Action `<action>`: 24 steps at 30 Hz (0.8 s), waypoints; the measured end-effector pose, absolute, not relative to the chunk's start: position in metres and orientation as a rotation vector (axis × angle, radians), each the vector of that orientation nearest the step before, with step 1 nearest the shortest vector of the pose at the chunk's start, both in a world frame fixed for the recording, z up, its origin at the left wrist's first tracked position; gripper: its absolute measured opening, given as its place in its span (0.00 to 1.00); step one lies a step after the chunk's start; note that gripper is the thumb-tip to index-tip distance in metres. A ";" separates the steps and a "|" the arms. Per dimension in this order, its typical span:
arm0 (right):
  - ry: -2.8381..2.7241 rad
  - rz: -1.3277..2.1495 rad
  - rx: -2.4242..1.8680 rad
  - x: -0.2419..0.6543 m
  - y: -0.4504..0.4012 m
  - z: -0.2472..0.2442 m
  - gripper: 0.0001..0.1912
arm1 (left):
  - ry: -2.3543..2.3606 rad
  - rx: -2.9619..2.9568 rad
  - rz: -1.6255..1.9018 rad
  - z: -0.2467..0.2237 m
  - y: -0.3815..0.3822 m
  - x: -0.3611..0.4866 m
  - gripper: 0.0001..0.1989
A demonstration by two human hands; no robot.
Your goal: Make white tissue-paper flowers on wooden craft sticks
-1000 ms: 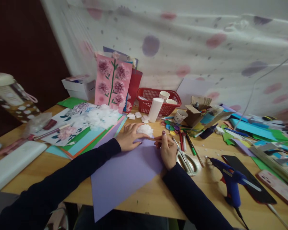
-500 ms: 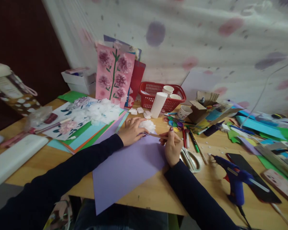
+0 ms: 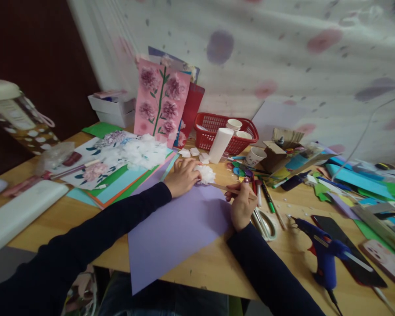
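A fluffy white paper flower (image 3: 206,174) sits at the far end of a purple sheet of paper (image 3: 174,232). My left hand (image 3: 183,177) is at its left side, fingers bent and closed at the petals' edge; the fingertips are partly hidden. My right hand (image 3: 242,202) grips a thin wooden stick (image 3: 220,187), whose tip points left to the flower's lower right edge. Under and beside my right hand lie scissors with pale handles (image 3: 266,224).
Behind stand a white roll (image 3: 221,145), a red basket (image 3: 204,139) and a paper cup (image 3: 255,156). A blue glue gun (image 3: 324,250) and a black phone (image 3: 352,250) lie at right. White fluff (image 3: 145,151) covers papers at left. A pink flower picture (image 3: 161,101) leans at the back.
My left fingers have drawn back from the flower's front to its left side. The stick's tip has shifted slightly right with my right hand. The view has shifted a little.
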State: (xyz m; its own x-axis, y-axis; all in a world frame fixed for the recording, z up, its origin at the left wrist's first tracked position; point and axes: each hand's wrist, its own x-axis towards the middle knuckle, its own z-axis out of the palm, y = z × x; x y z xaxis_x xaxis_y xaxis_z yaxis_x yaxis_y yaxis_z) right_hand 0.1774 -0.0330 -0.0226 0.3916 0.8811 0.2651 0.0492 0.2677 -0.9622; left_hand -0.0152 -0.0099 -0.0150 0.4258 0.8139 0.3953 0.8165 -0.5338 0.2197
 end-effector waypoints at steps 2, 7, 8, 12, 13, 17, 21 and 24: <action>-1.024 0.706 -1.159 0.177 -0.033 -0.022 0.28 | -1.516 -2.640 -0.757 -0.017 -0.009 -0.016 0.08; -1.216 0.703 -1.189 0.175 -0.038 -0.021 0.29 | -1.531 -2.620 -0.859 -0.021 -0.009 -0.019 0.11; -1.246 0.695 -1.201 0.175 -0.039 -0.021 0.29 | -1.540 -2.610 -0.877 -0.021 -0.009 -0.019 0.13; -1.336 0.642 -1.239 0.175 -0.040 -0.023 0.29 | -1.611 -2.578 -0.899 -0.019 -0.016 -0.020 0.15; -1.364 0.621 -1.249 0.176 -0.040 -0.023 0.29 | -1.641 -2.577 -0.887 -0.018 -0.018 -0.020 0.16; -1.471 0.558 -1.286 0.177 -0.038 -0.028 0.27 | -1.785 -2.604 -0.791 -0.018 -0.024 -0.021 0.28; -1.510 0.564 -1.273 0.177 -0.036 -0.031 0.25 | -1.816 -2.657 -0.694 -0.021 -0.023 -0.025 0.36; -1.546 0.545 -1.264 0.175 -0.034 -0.032 0.24 | -1.809 -2.685 -0.661 -0.023 -0.021 -0.027 0.38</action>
State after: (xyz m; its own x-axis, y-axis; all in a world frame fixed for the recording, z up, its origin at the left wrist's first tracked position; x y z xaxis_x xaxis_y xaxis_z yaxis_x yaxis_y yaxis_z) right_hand 0.1754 -0.0342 -0.0318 0.0723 0.9054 0.4183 0.4435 0.3465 -0.8266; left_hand -0.0272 -0.0205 -0.0226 0.3251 0.9163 0.2339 0.8514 -0.3913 0.3494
